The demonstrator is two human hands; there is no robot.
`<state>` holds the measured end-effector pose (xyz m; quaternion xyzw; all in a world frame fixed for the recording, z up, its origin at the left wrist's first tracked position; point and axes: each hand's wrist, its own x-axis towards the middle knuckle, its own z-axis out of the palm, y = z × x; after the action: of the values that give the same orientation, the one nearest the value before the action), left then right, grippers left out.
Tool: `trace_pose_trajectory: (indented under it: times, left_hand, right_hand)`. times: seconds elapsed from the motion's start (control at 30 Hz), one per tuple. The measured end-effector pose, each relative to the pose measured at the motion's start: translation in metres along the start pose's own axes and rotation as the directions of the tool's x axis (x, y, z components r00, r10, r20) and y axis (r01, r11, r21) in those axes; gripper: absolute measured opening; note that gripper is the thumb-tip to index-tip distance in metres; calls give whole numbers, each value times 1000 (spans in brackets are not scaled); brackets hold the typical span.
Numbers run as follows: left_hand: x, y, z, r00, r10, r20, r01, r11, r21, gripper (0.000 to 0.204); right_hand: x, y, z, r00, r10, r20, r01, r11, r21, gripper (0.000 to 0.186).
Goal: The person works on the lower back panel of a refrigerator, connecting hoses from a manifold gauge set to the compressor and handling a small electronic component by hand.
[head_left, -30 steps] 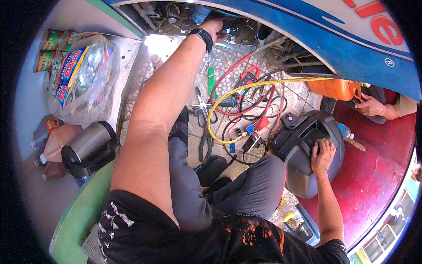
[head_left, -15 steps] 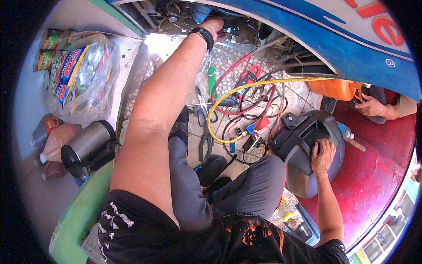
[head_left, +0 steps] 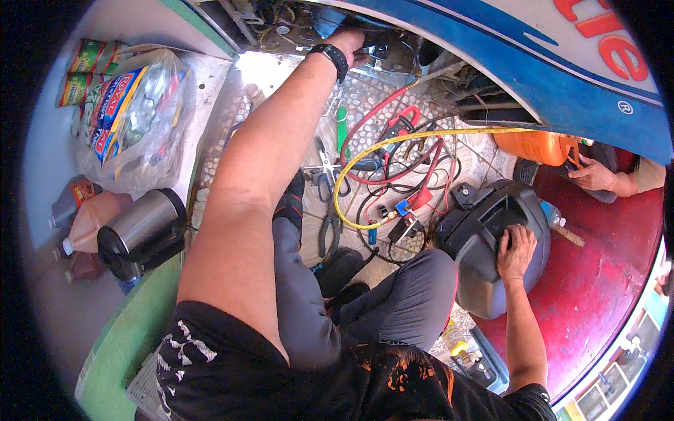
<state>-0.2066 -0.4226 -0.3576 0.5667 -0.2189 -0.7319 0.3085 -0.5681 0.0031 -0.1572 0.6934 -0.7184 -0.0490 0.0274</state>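
View shifted; right hand (head_left: pixel 516 254) stays on black case (head_left: pixel 481 254).

Glare whitens a patch (head_left: pixel 263 70) left of the left fingers (head_left: pixel 359 60). Shadow dims the recess (head_left: pixel 393 42) around them. Far edges bend.

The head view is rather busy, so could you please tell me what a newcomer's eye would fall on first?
Probably the long bare arm left of centre, ending in the left hand at the opening of the blue cabinet. Next comes the yellow hose, curving above the floor in the middle. Further right, the right hand rests on a bulky black case.
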Motion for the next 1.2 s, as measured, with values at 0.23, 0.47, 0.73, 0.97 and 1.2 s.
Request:
trace_pose_trajectory:
  times: [0.23, 0.47, 0.73, 0.97, 1.2]
  left_hand:
    - [-5, 0, -5, 1000, 7, -27, -9, 998, -65, 20]
    - [2, -8, -5, 999, 42, 12, -43, 997, 60, 20]
    - [-18, -43, -61, 840, 536, 77, -399, 516, 758, 26]
    - [-240, 52, -34, 516, 770, 375, -742, 182, 646, 19]
    - [-439, 203, 26, -344, 893, 290, -720, -449, 529, 16]
  right_hand:
    - [-2, 3, 5, 1000, -9, -16, 9, 1000, -14, 13]
    - [-7, 5, 3, 1000, 10, 0, -10, 999, -39, 14]
    - [-1, 2, 10, 996, -60, -73, 60, 998, 5, 14]
    - [-15, 6, -5, 996, 40, -84, -35, 998, 57, 12]
    - [-20, 14, -12, 988, 91, -128, -72, 987, 143, 12]
